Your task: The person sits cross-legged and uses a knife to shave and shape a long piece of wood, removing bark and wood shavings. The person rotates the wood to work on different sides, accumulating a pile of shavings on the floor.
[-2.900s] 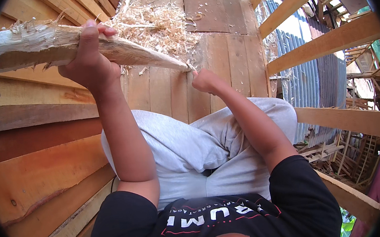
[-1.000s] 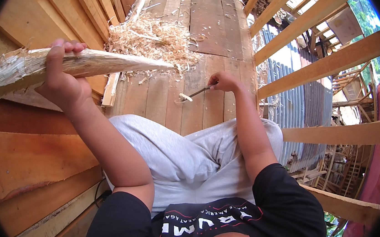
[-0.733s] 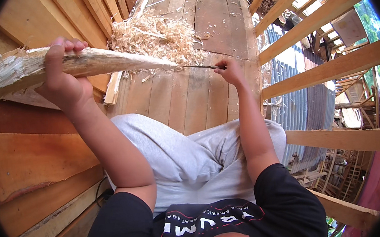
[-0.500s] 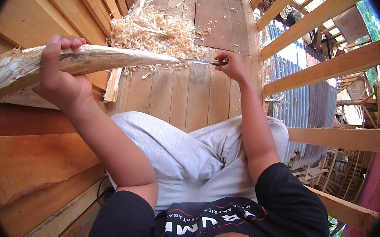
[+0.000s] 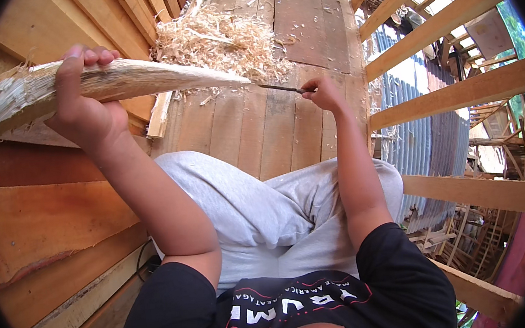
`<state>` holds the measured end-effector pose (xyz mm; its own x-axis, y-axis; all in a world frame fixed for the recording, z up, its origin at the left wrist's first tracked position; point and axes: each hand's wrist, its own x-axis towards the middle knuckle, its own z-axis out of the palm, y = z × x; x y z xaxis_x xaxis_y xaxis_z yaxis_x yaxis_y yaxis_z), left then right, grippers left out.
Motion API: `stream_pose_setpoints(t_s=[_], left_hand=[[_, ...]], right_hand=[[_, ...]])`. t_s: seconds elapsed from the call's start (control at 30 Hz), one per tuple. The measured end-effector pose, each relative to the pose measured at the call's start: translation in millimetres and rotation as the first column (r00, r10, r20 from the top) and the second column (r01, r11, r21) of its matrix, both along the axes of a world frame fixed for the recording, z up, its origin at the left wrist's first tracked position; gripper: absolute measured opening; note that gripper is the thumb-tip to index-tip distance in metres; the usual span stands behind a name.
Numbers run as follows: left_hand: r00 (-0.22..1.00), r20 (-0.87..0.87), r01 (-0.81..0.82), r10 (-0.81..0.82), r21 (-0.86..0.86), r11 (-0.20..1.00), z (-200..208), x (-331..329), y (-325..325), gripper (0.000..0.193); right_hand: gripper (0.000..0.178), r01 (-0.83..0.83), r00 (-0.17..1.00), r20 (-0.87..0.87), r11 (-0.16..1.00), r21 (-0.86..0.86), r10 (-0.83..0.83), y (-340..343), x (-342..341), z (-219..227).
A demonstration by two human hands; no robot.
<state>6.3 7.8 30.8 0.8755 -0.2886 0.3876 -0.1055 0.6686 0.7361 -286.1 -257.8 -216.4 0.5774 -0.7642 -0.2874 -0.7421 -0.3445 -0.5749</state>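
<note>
At the left, my left hand (image 5: pixel 89 98) is wrapped round a thick, pale piece of wood (image 5: pixel 153 78) whose surface is rough and freshly cut. The wood narrows to a point toward the middle of the view, and its thick end runs out at the left rim. My right hand (image 5: pixel 324 93) is closed on the dark handle of a knife (image 5: pixel 280 88). The thin blade points left, and its tip lies close to the wood's pointed end; whether they touch I cannot tell.
Curly wood shavings (image 5: pixel 219 45) are heaped on the plank floor (image 5: pixel 259 126) beyond the wood. Stacked boards (image 5: pixel 46 216) line the left side. A slatted wooden railing (image 5: pixel 458 91) runs along the right, with corrugated metal sheets (image 5: pixel 408 131) beyond it. My legs (image 5: pixel 234 198) are folded below.
The knife has shifted slightly right, and its blade has turned from shiny to dark. My left hand and the wood have stayed almost in place.
</note>
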Motion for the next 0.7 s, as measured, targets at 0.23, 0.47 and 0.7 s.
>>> stream_pose_setpoints(t_s=[0.23, 0.47, 0.7], left_hand=[[1.0, -0.028, -0.001, 0.001, -0.014, 1.0, 1, -1, -2, 0.014], [0.999, -0.023, -0.027, 0.027, -0.007, 1.0, 2, 1, 5, 0.015], [1.0, -0.009, 0.026, -0.026, -0.003, 1.0, 2, 2, 3, 0.015]], right_hand=[[0.024, -0.255, 0.965, -0.027, 0.956, 0.144, 0.262, 19, 13, -8], [0.022, -0.223, 0.975, 0.034, 0.972, 0.081, 0.221, 21, 18, 13], [0.02, -0.11, 0.988, 0.116, 0.993, 0.031, 0.105, 29, 28, -10]])
